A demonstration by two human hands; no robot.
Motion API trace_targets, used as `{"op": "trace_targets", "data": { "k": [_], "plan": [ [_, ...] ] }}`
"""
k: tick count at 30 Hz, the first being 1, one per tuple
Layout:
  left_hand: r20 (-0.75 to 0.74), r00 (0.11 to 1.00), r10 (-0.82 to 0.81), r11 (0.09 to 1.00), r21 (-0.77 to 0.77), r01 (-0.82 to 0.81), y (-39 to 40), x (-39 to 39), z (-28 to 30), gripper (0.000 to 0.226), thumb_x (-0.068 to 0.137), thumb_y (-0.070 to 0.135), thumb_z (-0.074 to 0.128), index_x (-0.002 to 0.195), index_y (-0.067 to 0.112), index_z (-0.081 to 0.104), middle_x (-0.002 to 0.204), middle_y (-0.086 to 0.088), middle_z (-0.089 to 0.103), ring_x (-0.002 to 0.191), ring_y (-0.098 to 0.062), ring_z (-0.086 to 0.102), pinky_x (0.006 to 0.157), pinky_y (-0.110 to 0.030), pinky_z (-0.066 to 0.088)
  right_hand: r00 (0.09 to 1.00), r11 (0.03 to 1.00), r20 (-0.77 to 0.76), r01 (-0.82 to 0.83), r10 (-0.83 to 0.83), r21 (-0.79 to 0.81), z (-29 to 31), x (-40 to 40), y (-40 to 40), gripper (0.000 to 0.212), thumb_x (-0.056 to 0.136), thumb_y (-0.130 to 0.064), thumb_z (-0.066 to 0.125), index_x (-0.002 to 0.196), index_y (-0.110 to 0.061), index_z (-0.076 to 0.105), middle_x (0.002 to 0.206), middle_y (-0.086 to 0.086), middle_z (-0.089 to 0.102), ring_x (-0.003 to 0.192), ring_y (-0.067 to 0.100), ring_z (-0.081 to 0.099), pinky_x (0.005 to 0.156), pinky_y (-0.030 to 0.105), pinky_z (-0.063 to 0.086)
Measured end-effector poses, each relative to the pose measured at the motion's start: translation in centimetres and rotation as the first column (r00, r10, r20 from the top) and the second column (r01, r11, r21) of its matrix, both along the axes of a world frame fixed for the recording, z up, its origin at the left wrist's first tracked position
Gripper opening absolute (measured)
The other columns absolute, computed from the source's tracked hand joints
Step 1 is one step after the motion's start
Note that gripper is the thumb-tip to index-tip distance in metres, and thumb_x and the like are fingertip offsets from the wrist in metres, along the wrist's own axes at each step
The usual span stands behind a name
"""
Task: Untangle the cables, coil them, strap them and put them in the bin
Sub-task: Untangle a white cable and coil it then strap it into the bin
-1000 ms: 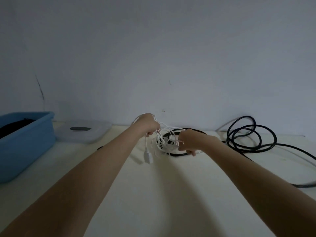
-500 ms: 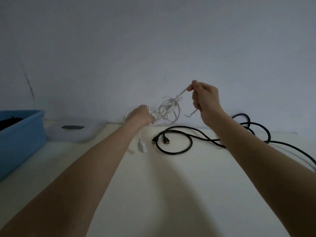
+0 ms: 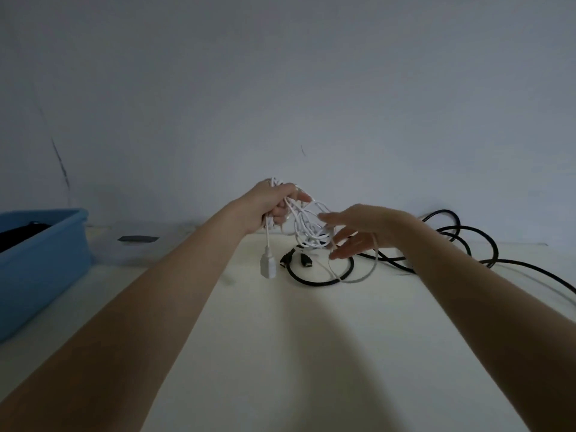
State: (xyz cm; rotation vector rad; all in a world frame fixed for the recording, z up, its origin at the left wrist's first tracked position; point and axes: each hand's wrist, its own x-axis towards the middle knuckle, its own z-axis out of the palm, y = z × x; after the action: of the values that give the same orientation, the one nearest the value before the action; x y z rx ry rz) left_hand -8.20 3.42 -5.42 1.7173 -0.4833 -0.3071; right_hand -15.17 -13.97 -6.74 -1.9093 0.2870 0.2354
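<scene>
While your left hand (image 3: 274, 207) clenches the bunched white USB cable (image 3: 307, 227) above the far middle of the bench (image 3: 280, 353), your right hand (image 3: 358, 232) stands released just to the right of the tangle, fingers straight and spread, their tips among the hanging loops but gripping nothing that can be made out. One strand of the white cable droops in a loose loop below your right hand, down toward the bench. The cable's white plug (image 3: 268, 266) dangles straight down from your left fist, so the bundle's long axis runs from that fist downward and rightward, toward your open palm. Your right hand is the nearer one to the loose loops, which lie to its left and slightly below; any pull to free a strand would likely run from there to the right, away from the anchoring fist.

On the bench beneath the tangle lies the black cable (image 3: 461, 241), one end curled into a ring with two connectors (image 3: 296, 260) inside it, the rest sprawling toward the right edge. It appears apart from the white one. At the left edge sits the blue bin (image 3: 46, 263), something dark already inside, with a clear lid (image 3: 137, 244) lying beside it near the wall. Coiling and strapping look not yet begun.
</scene>
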Motion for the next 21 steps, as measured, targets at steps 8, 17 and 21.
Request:
{"op": "trace_targets", "data": {
  "k": [8,17,21],
  "plan": [
    [0.263,0.964,0.040,0.847,0.503,-0.173,0.8,-0.8,-0.9,0.046,0.077,0.051,0.070,0.073,0.008,0.054,0.049,0.002,0.041,0.032,-0.006,0.034,0.036,-0.012,0.028,0.892,0.878,0.370,0.061,-0.261,0.474,-2.2,1.0,1.6,0.011,0.088,0.007,0.054,0.078,0.010,0.057,0.074,0.020,0.059,0.050,0.016,0.065,0.054,0.022,0.056],
    [-0.201,0.974,-0.102,0.975,0.175,0.138,-1.0,-1.1,-1.6,0.029,0.092,0.010,0.054,0.063,0.013,0.049,0.040,0.008,0.029,0.029,-0.002,0.019,0.035,-0.013,0.018,0.790,0.781,0.443,0.072,-0.424,0.620,0.2,1.2,2.1,0.018,0.095,0.004,0.042,0.080,0.000,0.051,0.067,0.010,0.045,0.054,0.019,0.058,0.046,0.021,0.051],
    [-0.130,0.991,0.036,0.997,0.073,-0.026,-0.3,-0.1,-0.8,0.025,0.093,0.008,0.056,0.068,0.006,0.055,0.034,0.008,0.034,0.027,-0.003,0.026,0.033,-0.012,0.024,0.807,0.936,0.484,0.234,-0.338,0.264,0.1,1.4,0.9,0.017,0.092,0.003,0.049,0.077,-0.003,0.053,0.071,0.012,0.050,0.058,0.020,0.057,0.055,0.026,0.058]
  ]
}}
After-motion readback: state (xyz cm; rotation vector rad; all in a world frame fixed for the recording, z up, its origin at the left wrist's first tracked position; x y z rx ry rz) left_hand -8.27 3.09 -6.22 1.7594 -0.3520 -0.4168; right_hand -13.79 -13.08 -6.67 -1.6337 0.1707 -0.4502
